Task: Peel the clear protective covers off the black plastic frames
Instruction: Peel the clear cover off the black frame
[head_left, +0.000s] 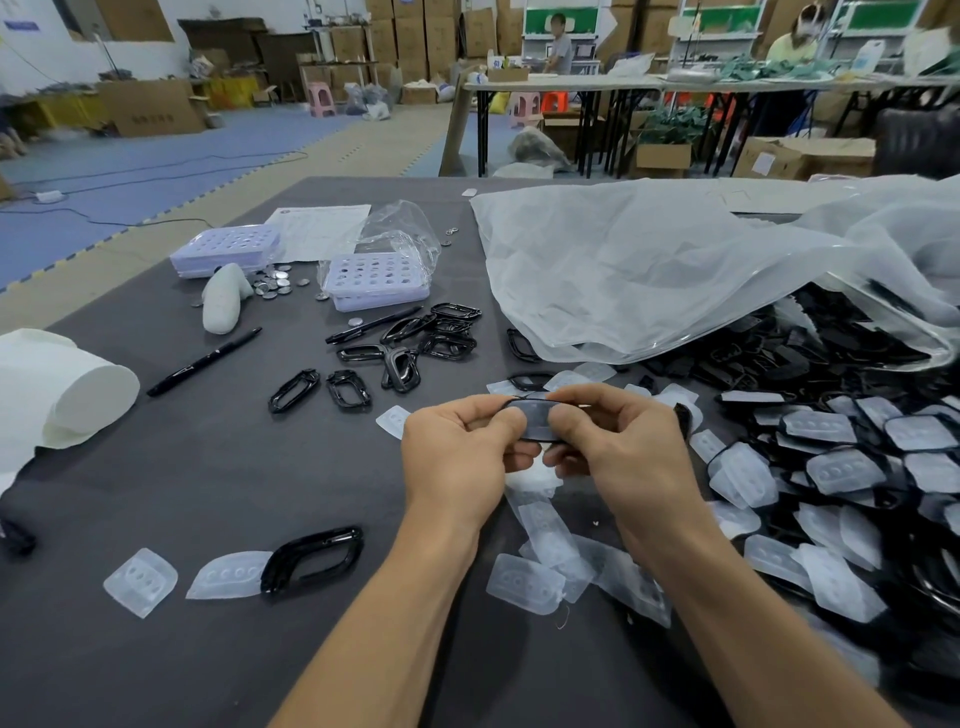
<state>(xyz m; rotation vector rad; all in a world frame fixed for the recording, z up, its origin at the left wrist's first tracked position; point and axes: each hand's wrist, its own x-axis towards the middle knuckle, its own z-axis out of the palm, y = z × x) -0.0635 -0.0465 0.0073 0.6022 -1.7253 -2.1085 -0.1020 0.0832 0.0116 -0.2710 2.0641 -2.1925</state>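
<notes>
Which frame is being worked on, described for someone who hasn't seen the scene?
Start at the grey table, just before the big clear bag. The left hand and right hand meet above loose covers; the frame pinched between them is the only one held.

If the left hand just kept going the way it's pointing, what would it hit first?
The left hand points rightward along the black frame it pinches, so it would likely meet the right hand, pinching the other end, first; depth is unclear.
</notes>
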